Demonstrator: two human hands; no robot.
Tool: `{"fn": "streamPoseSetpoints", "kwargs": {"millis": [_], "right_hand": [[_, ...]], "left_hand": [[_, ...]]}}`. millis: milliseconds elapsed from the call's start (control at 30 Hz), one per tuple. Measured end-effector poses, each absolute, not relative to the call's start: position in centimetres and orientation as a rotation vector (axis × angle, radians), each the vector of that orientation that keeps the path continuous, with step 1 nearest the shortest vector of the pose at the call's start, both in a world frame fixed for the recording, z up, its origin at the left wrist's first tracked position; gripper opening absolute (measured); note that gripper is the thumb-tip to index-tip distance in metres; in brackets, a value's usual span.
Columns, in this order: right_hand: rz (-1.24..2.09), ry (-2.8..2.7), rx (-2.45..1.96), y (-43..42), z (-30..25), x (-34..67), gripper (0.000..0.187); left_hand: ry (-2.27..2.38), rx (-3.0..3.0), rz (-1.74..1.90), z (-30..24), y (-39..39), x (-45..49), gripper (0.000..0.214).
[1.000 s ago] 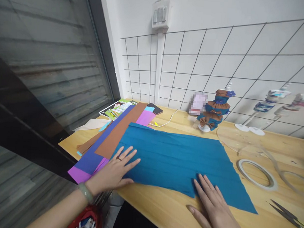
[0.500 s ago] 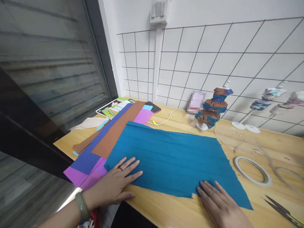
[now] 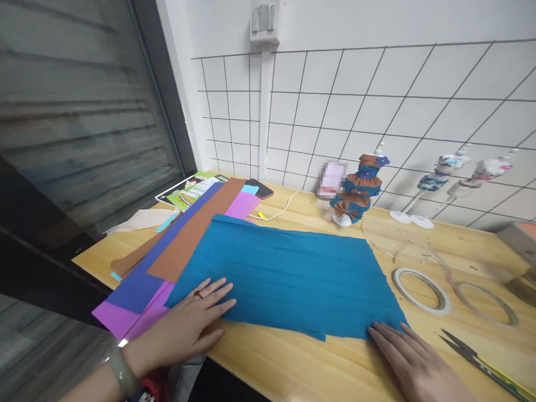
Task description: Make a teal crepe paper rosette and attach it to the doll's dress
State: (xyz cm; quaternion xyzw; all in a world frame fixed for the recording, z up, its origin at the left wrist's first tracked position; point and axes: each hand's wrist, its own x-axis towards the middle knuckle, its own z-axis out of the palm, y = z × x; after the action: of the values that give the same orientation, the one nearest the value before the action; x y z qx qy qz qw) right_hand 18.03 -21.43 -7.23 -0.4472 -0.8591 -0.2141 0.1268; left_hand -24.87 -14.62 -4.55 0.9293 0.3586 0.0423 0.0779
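A teal sheet (image 3: 283,272), lightly creased like crepe paper or cloth, lies spread on the wooden table. My left hand (image 3: 205,310) rests flat on its near left corner, fingers apart, with a ring and a green bangle on that arm. Over the near right corner lies my right hand (image 3: 403,352), palm down with its fingers stretched out and nothing gripped. That corner is hidden beneath the fingers. Left of the sheet, strips of brown (image 3: 191,239), blue (image 3: 142,287) and purple (image 3: 118,316) material overlap one another.
Open scissors (image 3: 477,361) lie right of my right hand. Beyond are a white tape roll (image 3: 423,291) and a clear ring (image 3: 488,305). At the back stand a ruffled teal-brown figure (image 3: 358,189), two wrapped sticks (image 3: 442,172) and a dark phone (image 3: 260,189).
My right hand has slid rightward along the sheet's near edge, onto its right corner. My left hand keeps its place on the sheet. The view has turned slightly right.
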Motion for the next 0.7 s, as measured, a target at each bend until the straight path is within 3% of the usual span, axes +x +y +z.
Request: {"fn": "streamPoseSetpoints", "kwargs": {"millis": [433,700], "right_hand": [[-0.535,-2.418,-1.466,-20.9,-6.9,20.1,0.042],[-0.369,-2.407,-1.667,-21.6,-8.6,23.3,0.031]], "left_hand": [[1.212,2.896,0.162,-6.4,-14.2,-28.4,0.050],[1.311,2.861,0.243,-5.9,-14.5,-29.9,0.040]]}}
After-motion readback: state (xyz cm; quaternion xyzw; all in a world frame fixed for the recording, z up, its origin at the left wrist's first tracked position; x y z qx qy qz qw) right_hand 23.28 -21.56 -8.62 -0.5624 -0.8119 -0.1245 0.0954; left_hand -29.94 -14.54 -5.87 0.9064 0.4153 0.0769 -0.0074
